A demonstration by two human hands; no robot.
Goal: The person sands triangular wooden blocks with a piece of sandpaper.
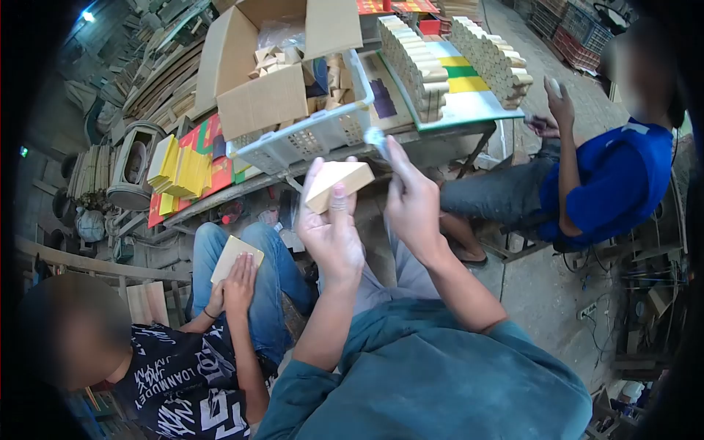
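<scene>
Left hand clasps a wooden block between thumb and fingers, right hand a whitish item.

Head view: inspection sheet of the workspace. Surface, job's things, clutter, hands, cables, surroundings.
Surface: striped tabletop, bearing rows of wooden pieces.
Job's things: angled wooden block; small pale item, identity unclear.
Clutter: open cardboard box with wood pieces inside, perforated crate, yellow stack.
Hands: left hand grips the block; right hand holds the small item.
Cables: dark cables on the floor at right.
Surroundings: co-worker in blue at right, co-worker in black at left; timber piled beyond the box.
</scene>
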